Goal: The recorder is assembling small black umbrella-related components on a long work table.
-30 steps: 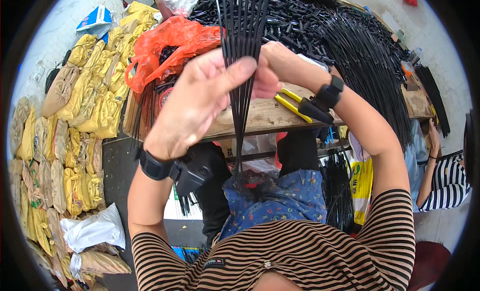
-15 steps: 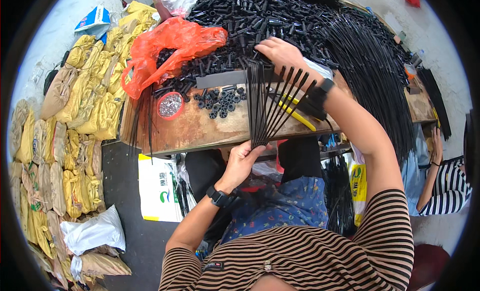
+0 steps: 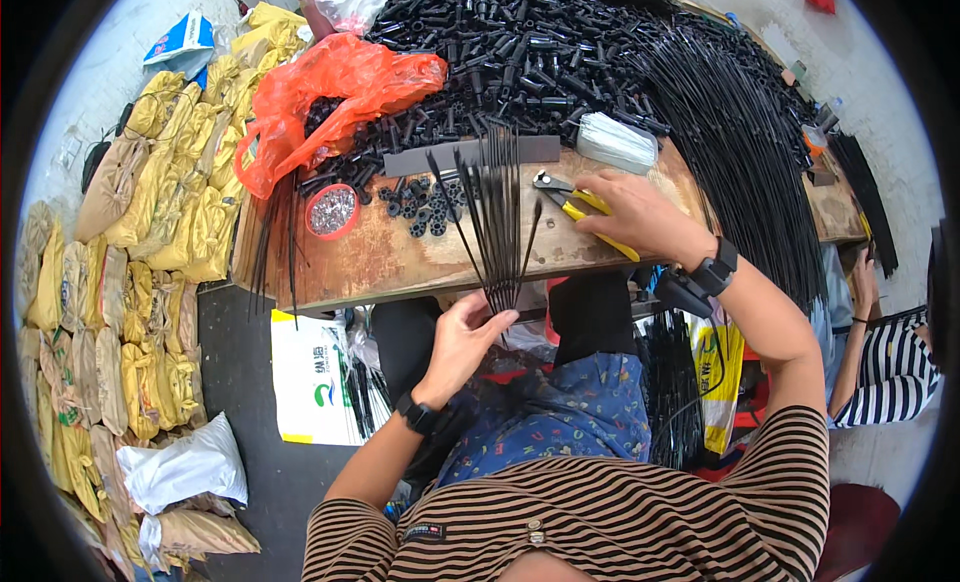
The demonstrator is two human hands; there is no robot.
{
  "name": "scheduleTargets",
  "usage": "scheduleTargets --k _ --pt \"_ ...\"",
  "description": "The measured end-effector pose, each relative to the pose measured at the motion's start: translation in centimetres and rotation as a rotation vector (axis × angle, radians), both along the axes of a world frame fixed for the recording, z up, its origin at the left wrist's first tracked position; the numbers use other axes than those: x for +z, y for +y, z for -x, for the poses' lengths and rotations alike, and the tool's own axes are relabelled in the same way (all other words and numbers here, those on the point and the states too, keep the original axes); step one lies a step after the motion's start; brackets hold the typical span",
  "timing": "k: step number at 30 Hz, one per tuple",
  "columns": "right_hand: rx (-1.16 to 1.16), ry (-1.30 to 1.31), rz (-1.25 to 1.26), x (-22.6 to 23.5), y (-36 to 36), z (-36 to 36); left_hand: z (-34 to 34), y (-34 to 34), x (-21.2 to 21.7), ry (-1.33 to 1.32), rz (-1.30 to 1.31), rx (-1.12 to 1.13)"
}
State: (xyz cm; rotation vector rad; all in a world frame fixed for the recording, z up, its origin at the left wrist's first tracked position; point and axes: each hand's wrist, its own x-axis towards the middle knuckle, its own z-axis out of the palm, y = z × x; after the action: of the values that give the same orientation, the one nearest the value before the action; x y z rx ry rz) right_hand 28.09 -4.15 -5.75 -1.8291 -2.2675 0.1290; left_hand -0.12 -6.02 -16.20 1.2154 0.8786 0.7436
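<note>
My left hand (image 3: 464, 344) pinches the lower ends of a bundle of thin black rods (image 3: 490, 217) in front of the table's near edge. The rods fan upward and apart, a few leaning out to either side. On the table to the right lie yellow-handled pliers (image 3: 624, 244) with dark jaws pointing up and left. My right hand (image 3: 632, 214) is over their handles, thumb and fingers on either side; its palm side is hidden. Behind the rods are small black ring-shaped parts (image 3: 428, 220) and a flat grey bar (image 3: 420, 159).
A red dish of small metal pieces (image 3: 332, 212) stands left on the wooden table (image 3: 380, 272). Black tubular parts (image 3: 510, 52) are heaped at the back, beside a red plastic bag (image 3: 340, 82). A clear box (image 3: 617, 142) and long black rods (image 3: 720, 132) lie right. Another person's hand (image 3: 863, 282) shows far right.
My right hand has come back from the heap of black parts to the pliers. My left hand has shifted slightly left and down, and the rods now lean more to the left.
</note>
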Motion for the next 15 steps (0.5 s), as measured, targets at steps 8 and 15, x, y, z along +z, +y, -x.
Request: scheduleTargets --k 8,15 --pt "-0.231 -0.048 -0.279 0.7 5.7 -8.8 1.8 1.7 5.3 0.601 -1.111 0.048" --pt "-0.287 -0.069 -0.133 -0.1 7.1 -8.5 -0.4 6.6 5.1 0.639 -1.258 -0.377"
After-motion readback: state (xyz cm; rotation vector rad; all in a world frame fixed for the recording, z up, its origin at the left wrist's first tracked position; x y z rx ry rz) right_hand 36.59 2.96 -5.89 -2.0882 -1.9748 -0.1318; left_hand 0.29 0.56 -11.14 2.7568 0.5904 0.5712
